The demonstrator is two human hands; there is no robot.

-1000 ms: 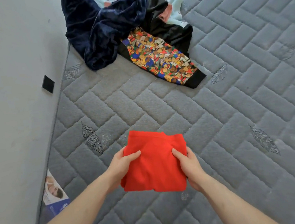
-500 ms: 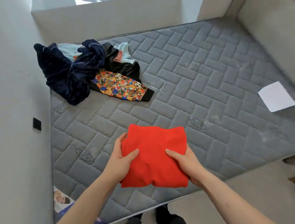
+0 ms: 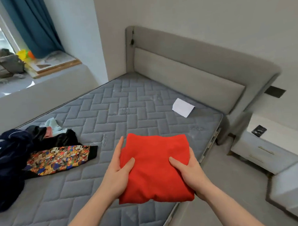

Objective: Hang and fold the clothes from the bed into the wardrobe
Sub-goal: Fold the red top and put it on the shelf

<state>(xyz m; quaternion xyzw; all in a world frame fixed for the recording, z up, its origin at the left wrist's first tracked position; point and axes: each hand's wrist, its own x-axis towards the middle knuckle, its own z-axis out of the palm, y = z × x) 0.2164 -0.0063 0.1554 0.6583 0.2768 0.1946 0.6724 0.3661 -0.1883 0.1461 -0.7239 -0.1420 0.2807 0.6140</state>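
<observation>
A folded red garment (image 3: 156,167) is held up above the near corner of the grey quilted mattress (image 3: 119,108). My left hand (image 3: 117,174) grips its left edge, thumb on top and fingers underneath. My right hand (image 3: 188,172) grips its right edge the same way. At the left of the mattress lies a heap of clothes: a dark navy velvet piece (image 3: 7,159) and a black jacket with a colourful patterned sleeve (image 3: 59,159), with light blue fabric (image 3: 52,125) behind. No wardrobe is in view.
A white sheet of paper (image 3: 182,107) lies on the mattress near the grey padded headboard (image 3: 186,74). A white nightstand (image 3: 268,144) stands to the right of the bed. At the upper left are a cluttered window sill (image 3: 16,69) and a teal curtain (image 3: 34,25).
The red garment has been lifted off the mattress in both hands. My view has swung up and to the right, bringing the headboard, nightstand and window into sight.
</observation>
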